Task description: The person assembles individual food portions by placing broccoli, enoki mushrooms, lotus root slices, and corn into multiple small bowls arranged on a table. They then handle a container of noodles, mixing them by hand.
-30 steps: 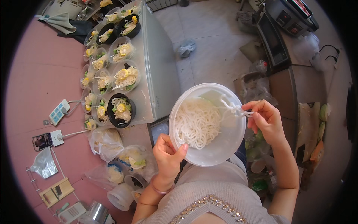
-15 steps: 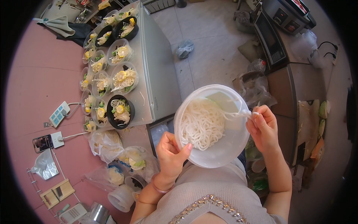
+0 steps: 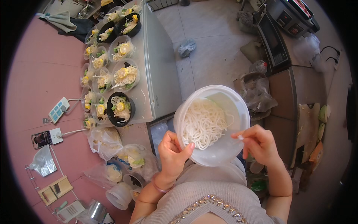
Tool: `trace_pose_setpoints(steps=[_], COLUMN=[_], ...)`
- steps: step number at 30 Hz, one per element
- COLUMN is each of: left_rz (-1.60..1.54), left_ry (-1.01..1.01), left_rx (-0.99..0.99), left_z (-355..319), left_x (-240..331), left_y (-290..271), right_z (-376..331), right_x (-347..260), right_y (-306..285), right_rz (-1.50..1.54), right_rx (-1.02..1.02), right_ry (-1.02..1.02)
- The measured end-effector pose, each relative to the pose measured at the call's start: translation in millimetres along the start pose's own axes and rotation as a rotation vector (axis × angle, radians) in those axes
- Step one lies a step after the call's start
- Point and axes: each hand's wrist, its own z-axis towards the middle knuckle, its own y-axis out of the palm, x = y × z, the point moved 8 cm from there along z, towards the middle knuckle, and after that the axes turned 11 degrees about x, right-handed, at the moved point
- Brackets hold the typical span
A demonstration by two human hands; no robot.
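Observation:
My left hand (image 3: 172, 154) is closed on the near left rim of a round translucent plastic tub (image 3: 227, 151), thumb over the inside edge. The tub is tilted, and thick white noodles (image 3: 203, 125) lie heaped on its left side. Over the tub's right rim is my right hand (image 3: 261, 143), with its fingertips pinched on a small white piece of noodle (image 3: 240, 137). One thin noodle loop stretches from the heap toward that side of the tub.
Left, a metal-topped cabinet (image 3: 160, 74) bears several bowls of vegetables and corn, including a black bowl (image 3: 120, 109) near its corner. Below it sit plastic bags of vegetables (image 3: 134, 158). A microwave (image 3: 274, 41) and cutting board (image 3: 307, 127) are at right. A bag (image 3: 186, 47) lies on the floor.
My right hand has moved left and down over the tub's rim. The strands that stretched from the heap to its fingers have dropped back, leaving a small piece in the pinch.

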Motion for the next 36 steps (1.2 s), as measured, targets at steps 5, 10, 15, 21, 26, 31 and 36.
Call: trace_pose_setpoints(steps=[5,10,15,21,26,31,36], left_rz=[0.015,-0.035,-0.006,0.01,0.004,-0.068,-0.092], left_ry=[-0.003,-0.052,-0.028,-0.021,-0.045,-0.073,-0.087], left_rx=[0.022,0.032,0.036,0.005,0.016,0.029,0.017], left_z=[2.7,3.2,5.5,7.2,4.4,4.7,5.6], left_x=[0.6,1.6,-2.3,-2.6,-1.4,-3.3,2.2], left_y=[-1.8,-4.4,-4.1,6.6,0.6,-9.0,-4.7], right_z=[-1.1,14.4,24.0,40.8,50.8,51.8,39.0], right_x=[14.3,17.5,-21.1,31.3,27.8,-8.9,3.3], right_y=[-28.2,-120.0,-74.1,59.9,48.0,2.7,8.6], right_rz=[0.304,-0.358,-0.945,-1.406,-1.035,-0.301,0.313], right_rx=[0.284,0.664,0.511,-0.266,-0.299,-0.214,-0.081], right_ry=[0.092,-0.017,-0.416,-0.708,-0.445,-0.131,-0.08])
